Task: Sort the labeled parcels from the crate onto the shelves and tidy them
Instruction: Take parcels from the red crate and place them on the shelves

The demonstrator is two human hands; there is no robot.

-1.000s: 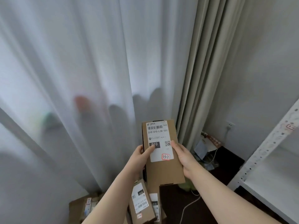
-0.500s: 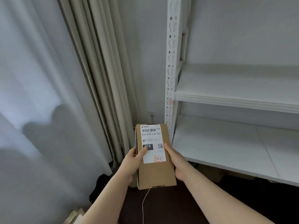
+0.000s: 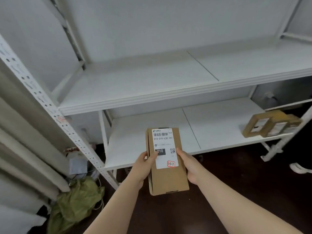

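Now, parcel [image 3: 168, 180]: a brown box with its white label [image 3: 164, 144] facing the camera, held in the air at the front edge of the lower shelf [image 3: 135, 137], near its left corner.
Left grip [image 3: 143, 163]: fingers curled round the box's left side, thumb on the label.
Right grip [image 3: 189, 164]: clasps the box's right side.
Other parcels [image 3: 270, 124]: on the lower shelf's right end.

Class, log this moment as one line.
parcel: held before shelves | left hand: grips it | right hand: grips it | lower shelf: other parcels, right end
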